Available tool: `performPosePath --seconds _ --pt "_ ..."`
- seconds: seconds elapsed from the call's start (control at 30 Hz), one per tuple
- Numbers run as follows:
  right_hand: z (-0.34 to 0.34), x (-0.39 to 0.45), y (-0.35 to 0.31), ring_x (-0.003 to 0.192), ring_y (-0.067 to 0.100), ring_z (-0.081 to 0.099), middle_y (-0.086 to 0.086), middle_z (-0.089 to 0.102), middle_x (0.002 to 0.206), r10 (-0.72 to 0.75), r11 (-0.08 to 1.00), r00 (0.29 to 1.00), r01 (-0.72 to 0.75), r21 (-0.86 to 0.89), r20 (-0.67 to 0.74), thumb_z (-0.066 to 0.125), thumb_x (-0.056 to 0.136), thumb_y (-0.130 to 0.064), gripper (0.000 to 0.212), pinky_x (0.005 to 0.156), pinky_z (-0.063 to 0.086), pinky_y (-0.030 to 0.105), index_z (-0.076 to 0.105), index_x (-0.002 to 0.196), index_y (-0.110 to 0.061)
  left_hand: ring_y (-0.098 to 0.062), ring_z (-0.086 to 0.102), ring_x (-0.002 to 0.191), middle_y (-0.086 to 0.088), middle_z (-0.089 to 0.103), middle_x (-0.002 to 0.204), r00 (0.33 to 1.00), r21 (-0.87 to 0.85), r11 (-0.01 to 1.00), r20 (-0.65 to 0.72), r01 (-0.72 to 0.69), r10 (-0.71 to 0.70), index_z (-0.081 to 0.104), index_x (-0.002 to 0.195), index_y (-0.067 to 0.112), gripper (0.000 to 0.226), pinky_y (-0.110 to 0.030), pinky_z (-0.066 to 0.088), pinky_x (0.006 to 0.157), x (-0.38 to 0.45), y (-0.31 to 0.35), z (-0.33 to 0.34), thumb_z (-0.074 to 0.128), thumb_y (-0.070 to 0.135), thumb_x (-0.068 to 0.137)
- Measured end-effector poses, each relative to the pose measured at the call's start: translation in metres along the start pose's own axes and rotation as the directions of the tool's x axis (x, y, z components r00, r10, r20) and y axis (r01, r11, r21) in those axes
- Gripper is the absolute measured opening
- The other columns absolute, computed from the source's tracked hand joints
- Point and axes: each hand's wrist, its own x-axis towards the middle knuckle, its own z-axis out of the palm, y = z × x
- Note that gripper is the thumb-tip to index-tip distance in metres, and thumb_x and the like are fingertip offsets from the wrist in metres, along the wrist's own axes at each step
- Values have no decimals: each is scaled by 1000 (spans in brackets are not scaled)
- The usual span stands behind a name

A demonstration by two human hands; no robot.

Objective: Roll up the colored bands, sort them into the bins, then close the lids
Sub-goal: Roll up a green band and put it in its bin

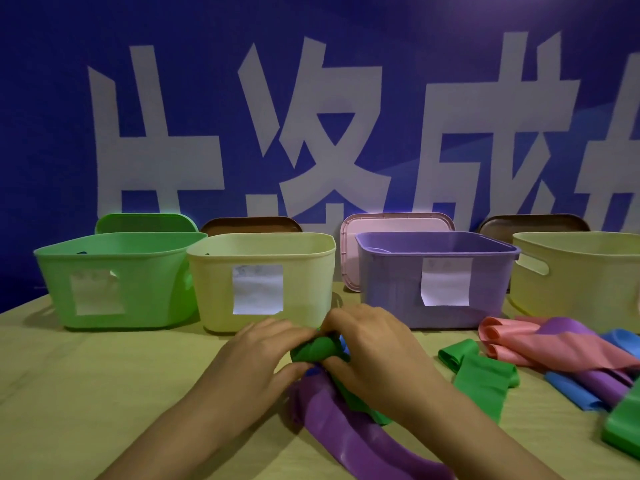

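Centrally, both hands: they meet low in the middle of the view, forearms coming in from the bottom edge and converging on one small bundle.
Left hand (268,351): palm down, fingers curled over the top of the green roll (313,351), thumb tucked under its near side, pinching it.
Right hand (372,351): palm down, fingers bent round the other end of the same roll, thumb pressed in from below; the fingertips of the two hands touch.
Green roll: a tight wad of green band between the hands, its loose tail running back under the right wrist.
Purple band (349,434): lies flat beneath the hands and trails toward the bottom edge.
Loose bands (554,355): a heap to the right, well apart from the hands, with green, pink, purple and blue strips overlapping.
Table (104,393): pale wood-toned top carrying everything.
Green bin (114,282): far left of the row, open, a paper label on its front.
Cream bin (261,282): just beside it, directly beyond the hands, open, labelled.
Purple bin (433,278): right of centre, open, labelled.
Second cream bin (581,271): at the right edge, cut off by the frame.
Lids (398,223): green, brown, pink and brown ones stand propped behind the bins.
Backdrop (52,116): a blue wall with large white characters.
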Motion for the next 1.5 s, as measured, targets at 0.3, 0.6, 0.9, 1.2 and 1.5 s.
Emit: performPosePath --seconds 0.3,0.6,0.9,1.2,1.5 --pt "-9 3 3 101 10 47 -10 56 100 75 994 994 -82 76 81 60 87 -38 31 80 40 26 59 118 -32 -8 38 82 15 59 79 986 421 901 -70 -109 152 53 97 27 26 -23 30 72 1 0 10 38 43 82" --pt "-6 5 11 96 7 46 -11 56 101 35 966 992 -65 249 123 58 91 -29 29 83 44 26 59 120 -24 -9 40 87 12 62 86 990 363 932 -117 -27 74 47 103 28 30 -21 30 71 -1 -4 4 25 47 97" --pt "2 3 12 94 22 53 6 56 104 46 967 997 -59 246 56 48 95 -20 24 83 45 35 58 117 -17 -11 39 80 6 65 79 982 340 939 -152 -50 107 48 106 20 39 -24 27 67 0 2 2 18 44 101" --pt "-1 4 13 102 18 49 1 54 108 55 983 997 -63 174 52 51 94 -23 30 84 42 29 58 123 -24 -8 40 74 10 62 69 966 329 938 -186 -109 178 70 96 15 56 -24 23 70 1 -7 2 26 51 98" --pt "13 18 -5 104 13 48 -5 65 109 108 962 994 -103 253 -4 57 91 -19 30 91 37 26 63 119 -26 -7 42 74 6 62 65 926 233 966 -376 113 -18 76 86 24 37 -26 24 68 1 -26 5 53 47 69"
